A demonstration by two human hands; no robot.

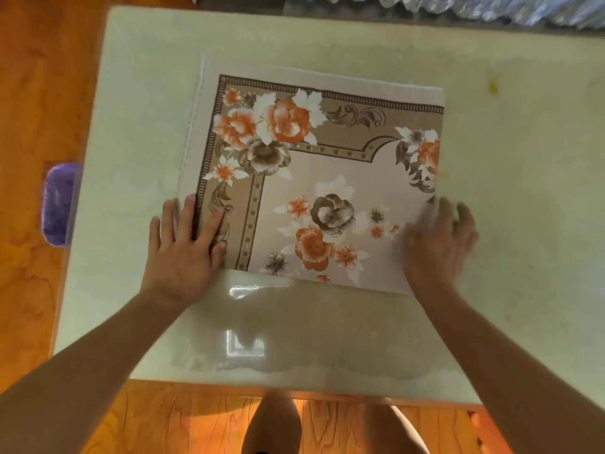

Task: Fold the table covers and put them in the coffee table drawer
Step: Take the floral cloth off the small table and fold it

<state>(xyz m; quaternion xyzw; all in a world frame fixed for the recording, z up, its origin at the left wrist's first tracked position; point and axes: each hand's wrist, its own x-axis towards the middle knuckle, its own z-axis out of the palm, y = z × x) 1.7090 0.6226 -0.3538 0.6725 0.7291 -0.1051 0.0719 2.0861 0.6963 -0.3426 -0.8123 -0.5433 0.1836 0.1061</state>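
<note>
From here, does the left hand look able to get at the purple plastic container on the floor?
Probably yes. The left hand lies flat on the near left corner of the folded floral table cover, and the purple plastic container sits just past the pale glossy table's left edge, nothing between.

No text, label or number can be read anywhere.

A glossy pale cream rectangular table (pixel 523 198) stands on an orange wooden floor (pixel 29 93). A folded beige floral-printed table cover (pixel 314 178) lies flat on it, near the middle.
</note>
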